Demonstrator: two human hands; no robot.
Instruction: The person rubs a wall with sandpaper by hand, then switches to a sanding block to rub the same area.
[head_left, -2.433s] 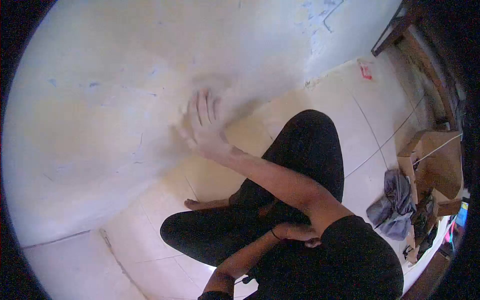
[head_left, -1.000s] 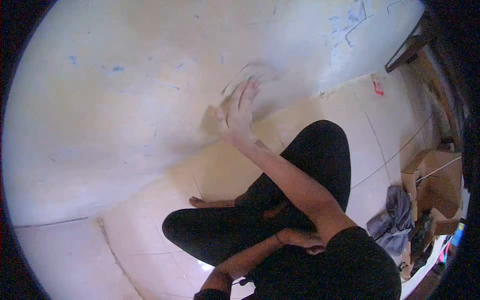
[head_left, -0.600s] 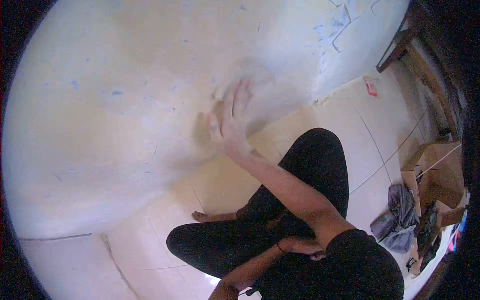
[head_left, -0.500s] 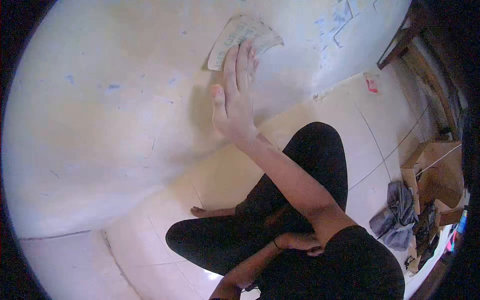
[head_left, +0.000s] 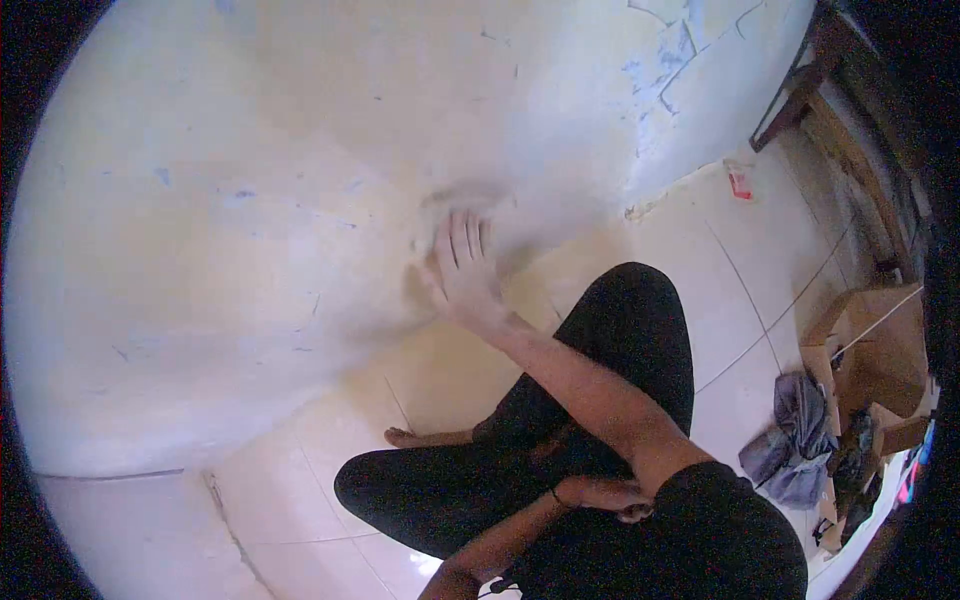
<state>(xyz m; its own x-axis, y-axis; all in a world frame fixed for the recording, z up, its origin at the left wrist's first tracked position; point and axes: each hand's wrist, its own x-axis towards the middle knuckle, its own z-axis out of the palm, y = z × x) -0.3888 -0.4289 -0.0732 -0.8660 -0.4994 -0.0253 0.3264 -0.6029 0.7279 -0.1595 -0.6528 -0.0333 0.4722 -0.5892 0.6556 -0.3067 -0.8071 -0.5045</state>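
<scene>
My right hand [head_left: 467, 265] is against the pale, scuffed wall [head_left: 250, 120], fingers stretched and slightly blurred. Under its fingertips is a sheet of sandpaper [head_left: 468, 190], smeared by motion, its edge showing just above the fingers. My left hand [head_left: 605, 495], with a dark band at the wrist, rests at my lap close to my right upper arm. Its fingers look curled in, and whatever they may hold is hidden.
I sit with folded legs [head_left: 630, 340] on a tiled floor [head_left: 730, 300] beside the wall. To the right are a cardboard box [head_left: 880, 345], a grey cloth [head_left: 795, 440], a small red-and-white packet [head_left: 740, 182] and a wooden frame [head_left: 850, 130].
My right hand has slid down the wall with the sandpaper, towards the floor, and is now blurred. My left hand has stayed at my lap. The view has shifted slightly.
</scene>
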